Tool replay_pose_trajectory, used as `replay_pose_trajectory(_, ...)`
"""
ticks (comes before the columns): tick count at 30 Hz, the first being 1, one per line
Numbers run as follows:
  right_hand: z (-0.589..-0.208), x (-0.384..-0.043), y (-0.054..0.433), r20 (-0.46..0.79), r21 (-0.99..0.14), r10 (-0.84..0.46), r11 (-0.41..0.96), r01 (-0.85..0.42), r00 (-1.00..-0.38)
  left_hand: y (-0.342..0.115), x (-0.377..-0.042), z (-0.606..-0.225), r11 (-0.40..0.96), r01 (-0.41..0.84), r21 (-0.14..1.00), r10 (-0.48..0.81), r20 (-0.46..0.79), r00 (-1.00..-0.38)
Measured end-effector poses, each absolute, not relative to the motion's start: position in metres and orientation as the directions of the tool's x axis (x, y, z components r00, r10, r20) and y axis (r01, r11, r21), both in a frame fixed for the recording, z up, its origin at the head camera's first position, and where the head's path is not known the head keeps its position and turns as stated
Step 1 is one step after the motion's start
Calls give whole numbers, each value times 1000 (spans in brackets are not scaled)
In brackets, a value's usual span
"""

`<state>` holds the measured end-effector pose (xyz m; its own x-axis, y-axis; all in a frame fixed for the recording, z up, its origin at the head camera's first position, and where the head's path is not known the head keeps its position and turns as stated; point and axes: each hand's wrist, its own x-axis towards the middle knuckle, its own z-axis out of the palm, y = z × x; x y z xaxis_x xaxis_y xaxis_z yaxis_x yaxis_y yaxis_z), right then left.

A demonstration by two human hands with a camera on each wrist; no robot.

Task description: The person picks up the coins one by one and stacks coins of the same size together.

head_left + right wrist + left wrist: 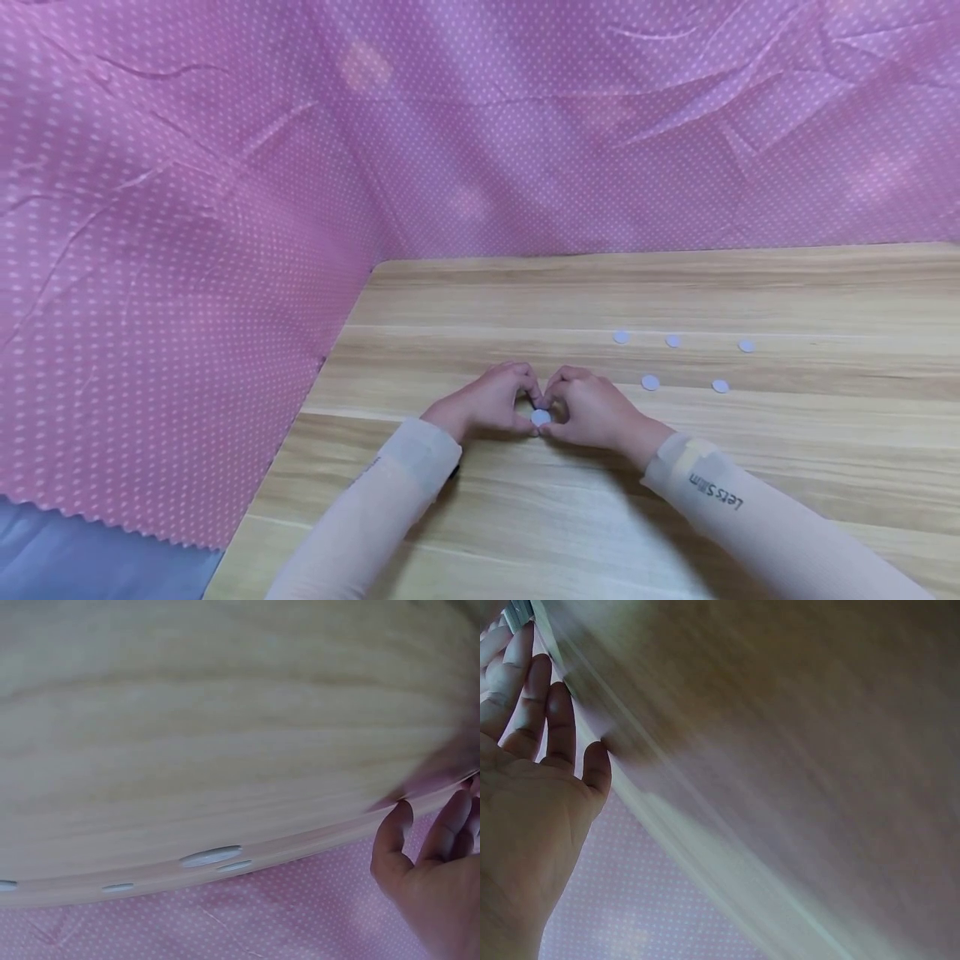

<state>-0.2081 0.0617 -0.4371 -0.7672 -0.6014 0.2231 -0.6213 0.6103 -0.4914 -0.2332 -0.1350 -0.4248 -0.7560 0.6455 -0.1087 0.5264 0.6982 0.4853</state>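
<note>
In the head view, the white disc [541, 417] is located between the left hand [492, 398] and the right hand [597, 410], above or on the wooden table [555, 525]; whether it is lifted or resting there cannot be determined. The thumb and forefinger of each hand curve into a narrow arc, with their tips at the rim, thumbs on the near side and forefingers on the far side, so that both hands appear to pinch the disc together. Five similar loose discs [650, 382] lie apart from one another, beyond the right hand. Judging by its flat, thin outline, the disc is probably light and fairly stiff, and its smooth-looking face may slide under a dry fingertip; the material is not identifiable, so fragility is uncertain. The rim is the recommended hold: grip at opposite edges, apply light pressure and avoid bending. In the left wrist view, the outer fingers of the left hand are loosely extended and slightly spread, pointing to the upper corner; the grip itself is too cropped to verify. In the right wrist view, the little finger of the right hand is bent, the pinch is cut off by the frame edge, and several loose discs appear as slim ovals before the pink dotted cloth [300, 907]
</note>
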Motion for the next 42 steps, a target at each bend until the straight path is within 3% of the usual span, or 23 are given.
replay_pose_trajectory(11,-432,-209,74,151,-464,-580,673,-576,-800,-134,-232,-422,701,493,515,633,-132,-763)
replay_pose_trajectory(28,-443,-196,94,166,-370,-515,758,-538,-841,-142,-233,-431,701,504,505,639,-129,-759)
replay_pose_trajectory(42,-448,-179,109,188,-314,-511,778,-544,-839,-143,-232,-433,707,472,527,624,-148,-767)
